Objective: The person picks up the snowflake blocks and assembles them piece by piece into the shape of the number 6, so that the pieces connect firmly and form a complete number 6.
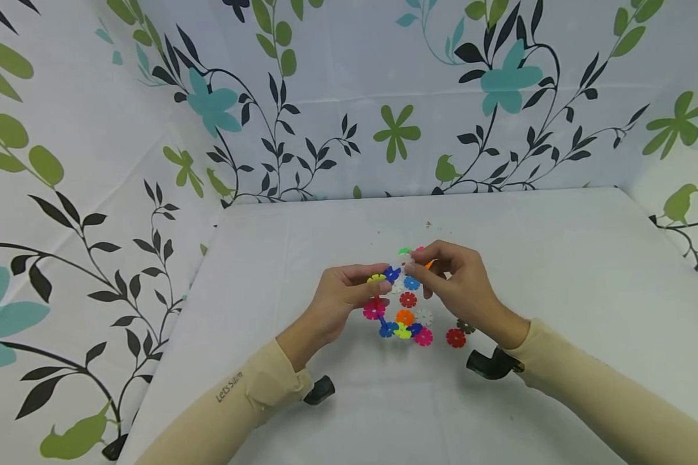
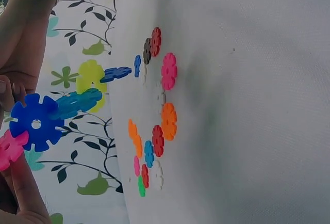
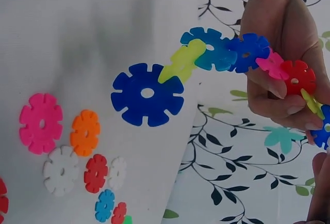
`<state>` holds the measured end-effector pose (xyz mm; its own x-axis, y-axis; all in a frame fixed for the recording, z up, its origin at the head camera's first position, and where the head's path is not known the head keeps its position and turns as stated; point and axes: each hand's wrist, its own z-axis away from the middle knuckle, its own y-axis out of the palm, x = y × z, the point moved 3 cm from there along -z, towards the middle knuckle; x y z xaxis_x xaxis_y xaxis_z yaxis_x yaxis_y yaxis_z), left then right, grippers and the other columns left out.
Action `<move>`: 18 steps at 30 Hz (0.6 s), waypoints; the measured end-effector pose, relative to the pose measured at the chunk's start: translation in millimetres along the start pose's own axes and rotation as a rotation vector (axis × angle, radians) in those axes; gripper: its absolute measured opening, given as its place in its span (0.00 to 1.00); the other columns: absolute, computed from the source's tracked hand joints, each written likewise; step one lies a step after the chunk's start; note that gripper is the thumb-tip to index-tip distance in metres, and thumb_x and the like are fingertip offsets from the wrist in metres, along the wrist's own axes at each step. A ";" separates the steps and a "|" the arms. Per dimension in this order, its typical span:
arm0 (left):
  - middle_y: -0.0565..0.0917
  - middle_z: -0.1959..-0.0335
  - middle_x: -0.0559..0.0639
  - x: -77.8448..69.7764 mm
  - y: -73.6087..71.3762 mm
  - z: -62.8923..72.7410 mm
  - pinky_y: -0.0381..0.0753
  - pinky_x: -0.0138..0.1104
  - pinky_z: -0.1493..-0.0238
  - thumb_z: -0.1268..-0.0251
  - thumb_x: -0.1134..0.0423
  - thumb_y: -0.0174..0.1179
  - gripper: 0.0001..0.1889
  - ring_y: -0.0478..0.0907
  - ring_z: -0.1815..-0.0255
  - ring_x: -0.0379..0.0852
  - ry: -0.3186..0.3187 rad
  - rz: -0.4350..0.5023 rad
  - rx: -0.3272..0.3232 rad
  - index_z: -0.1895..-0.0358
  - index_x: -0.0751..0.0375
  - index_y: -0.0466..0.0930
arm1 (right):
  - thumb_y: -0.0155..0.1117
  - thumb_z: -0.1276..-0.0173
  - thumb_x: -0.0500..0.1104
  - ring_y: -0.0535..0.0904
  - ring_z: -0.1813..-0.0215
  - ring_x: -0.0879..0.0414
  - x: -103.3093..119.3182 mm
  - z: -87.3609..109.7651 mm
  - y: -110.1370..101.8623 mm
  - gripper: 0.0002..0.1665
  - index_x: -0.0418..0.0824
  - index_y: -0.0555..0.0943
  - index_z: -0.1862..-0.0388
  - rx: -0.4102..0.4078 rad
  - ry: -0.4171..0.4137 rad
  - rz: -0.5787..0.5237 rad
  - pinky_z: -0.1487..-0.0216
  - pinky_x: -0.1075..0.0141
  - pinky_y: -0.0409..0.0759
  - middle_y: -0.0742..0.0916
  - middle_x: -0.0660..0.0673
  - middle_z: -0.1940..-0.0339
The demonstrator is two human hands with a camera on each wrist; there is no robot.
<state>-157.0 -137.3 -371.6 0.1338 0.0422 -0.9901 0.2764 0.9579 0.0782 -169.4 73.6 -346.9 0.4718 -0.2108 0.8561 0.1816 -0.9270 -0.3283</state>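
Plastic flower-shaped discs, slotted into one another, make a curved chain (image 1: 375, 310). My left hand (image 1: 340, 297) grips it near its upper end, thumb and fingers around the red disc (image 3: 299, 78) and the yellow one beside it. A blue disc (image 1: 391, 274) sticks out past the left fingertips; the chain's other end, a dark blue disc (image 3: 147, 95), hangs over the table. Close to that upper blue disc, my right hand (image 1: 462, 281) pinches what looks like a white disc (image 1: 406, 258), mostly hidden by its fingers. It seems apart from the chain.
Loose flower discs lie on the white table (image 1: 302, 239): red (image 1: 456, 338), dark grey (image 1: 466, 327), pink (image 3: 41, 123), orange (image 3: 85, 132), white (image 3: 61, 170), light blue (image 3: 104, 205) and others. Patterned cloth (image 1: 326, 97) stands behind and to the left.
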 end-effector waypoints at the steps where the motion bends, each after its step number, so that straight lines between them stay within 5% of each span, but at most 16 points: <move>1: 0.87 0.52 0.56 -0.2 -0.7 0.3 0.83 0.42 0.47 0.32 0.64 0.67 0.18 0.88 0.58 0.50 0.001 -0.001 0.005 0.40 0.62 0.84 | 0.71 0.33 0.34 0.82 0.77 0.51 0.2 0.2 0.4 0.07 0.38 0.85 0.56 0.006 0.005 -0.005 0.65 0.65 0.83 0.88 0.49 0.66; 5: 0.87 0.51 0.56 -1.2 -4.0 1.4 0.82 0.43 0.46 0.31 0.63 0.67 0.18 0.88 0.56 0.53 -0.021 -0.021 0.033 0.41 0.61 0.84 | 0.72 0.32 0.36 0.84 0.75 0.48 -2.4 1.5 1.7 0.06 0.39 0.84 0.59 0.035 0.048 -0.010 0.65 0.63 0.84 0.88 0.49 0.66; 10: 0.88 0.50 0.51 -4.3 -5.2 -0.8 0.84 0.43 0.48 0.28 0.49 0.63 0.21 0.85 0.49 0.49 -0.051 -0.141 0.018 0.42 0.59 0.85 | 0.72 0.32 0.39 0.85 0.73 0.49 -7.4 2.6 3.0 0.07 0.40 0.85 0.58 0.033 0.073 0.016 0.63 0.63 0.84 0.89 0.50 0.66; 18: 0.88 0.54 0.41 -16.6 0.3 3.2 0.82 0.41 0.47 0.25 0.45 0.57 0.22 0.85 0.52 0.41 0.122 -0.530 0.017 0.38 0.53 0.83 | 0.73 0.33 0.41 0.86 0.71 0.48 -7.1 1.0 8.0 0.10 0.42 0.86 0.54 0.043 0.072 0.025 0.61 0.63 0.84 0.89 0.51 0.65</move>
<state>-156.0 -138.6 -354.8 -0.1388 -0.4118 -0.9007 0.2912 0.8523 -0.4345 -170.4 67.9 -355.9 0.4141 -0.2570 0.8732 0.2079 -0.9072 -0.3656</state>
